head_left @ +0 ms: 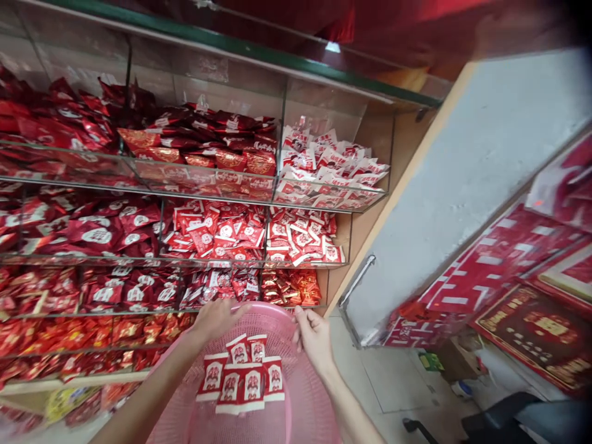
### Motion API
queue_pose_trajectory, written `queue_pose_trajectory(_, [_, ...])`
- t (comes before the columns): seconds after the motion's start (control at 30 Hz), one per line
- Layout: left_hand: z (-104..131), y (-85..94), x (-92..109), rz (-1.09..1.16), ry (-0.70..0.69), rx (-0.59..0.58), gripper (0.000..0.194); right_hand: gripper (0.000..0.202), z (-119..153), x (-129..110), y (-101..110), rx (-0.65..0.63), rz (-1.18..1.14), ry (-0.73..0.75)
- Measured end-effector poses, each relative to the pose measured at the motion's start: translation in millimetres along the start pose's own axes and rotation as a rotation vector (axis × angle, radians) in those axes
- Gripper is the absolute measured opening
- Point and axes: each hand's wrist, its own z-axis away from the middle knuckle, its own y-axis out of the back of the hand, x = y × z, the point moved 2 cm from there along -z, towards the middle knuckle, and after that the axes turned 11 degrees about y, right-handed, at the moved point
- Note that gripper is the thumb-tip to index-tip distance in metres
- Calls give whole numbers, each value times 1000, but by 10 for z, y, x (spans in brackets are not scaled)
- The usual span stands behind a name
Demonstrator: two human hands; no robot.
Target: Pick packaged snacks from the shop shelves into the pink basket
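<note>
A pink mesh basket (272, 312) is at the bottom centre, below the shelves. Several small red and white packets (252, 383) lie inside it. My left hand (221, 320) is at the basket's far left rim, its fingers stretched out over the edge and nothing visible in them. On the right side, my right hand (311, 330) has its fingers curled at the rim, pinched against the basket. Just beyond both hands are shelf compartments with red and gold packets (290, 287).
Clear shelf bins (213, 185) hold many red, maroon and white packets. A grey wall (444, 179) stands to the right. Beyond it are red boxes (546, 327) and a tiled floor (383, 376). A dark chair-like object (499, 419) shows at the lower right.
</note>
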Motion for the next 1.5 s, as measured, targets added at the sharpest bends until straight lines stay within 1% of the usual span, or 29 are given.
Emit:
queue_pose_trajectory(0.07, [-11,19,6,12,-7,-10,71,46,-90,-177,98,-4,55,109])
queue_pose_trajectory(0.13, [-14,37,-2,19,-5,-9,71,42,-261,-385,250,19,132,237])
queue_pose_trajectory(0.23, [-3,47,-20,38,-8,-4,72,34,-651,-673,513,98,302,429])
queue_pose_trajectory(0.3, [9,45,-27,55,-10,-13,72,31,-949,-812,632,117,415,516])
queue_pose_trajectory(0.4, [24,46,-36,60,-6,-4,71,27,-1316,-962,662,125,593,634])
queue_pose_trajectory(0.47, [29,48,-52,61,-4,13,70,23,-1442,-1026,603,124,691,662])
queue_pose_trajectory(0.53, [31,46,-87,59,10,20,69,24,-1456,-1050,517,104,751,611])
queue_pose_trajectory(0.6, [33,40,-135,50,18,19,68,27,-1367,-1036,431,72,778,557])
queue_pose_trajectory(0.63, [34,38,-161,46,22,22,68,27,-1292,-1020,392,64,775,562])
queue_pose_trajectory(0.67, [36,37,-185,46,27,21,68,25,-1205,-1000,356,64,762,595])
queue_pose_trajectory(0.73, [42,37,-222,50,36,18,69,21,-1026,-949,289,55,731,707])
queue_pose_trajectory(0.8, [48,44,-234,56,42,13,69,20,-890,-886,223,4,748,818])
queue_pose_trajectory(0.87, [56,57,-219,53,42,6,69,22,-833,-826,169,-68,816,893])
queue_pose_trajectory(0.93, [63,72,-193,41,44,2,67,22,-845,-782,141,-115,885,956])
queue_pose_trajectory(1.03, [67,86,-170,31,43,6,67,22,-912,-736,156,-153,942,1023])
queue_pose_trajectory(1.1, [60,83,-175,36,35,12,67,22,-943,-712,192,-162,949,1045])
queue_pose_trajectory(1.2, [41,69,-196,44,22,18,67,22,-971,-708,258,-146,900,1054])
queue_pose_trajectory(1.3, [22,61,-203,39,20,21,67,23,-1036,-778,311,-129,805,1040])
queue_pose_trajectory(1.4, [11,68,-184,45,6,20,68,23,-1168,-894,352,-101,667,1012])
queue_pose_trajectory(1.5, [5,77,-169,50,12,23,69,23,-1338,-956,399,-35,547,891])
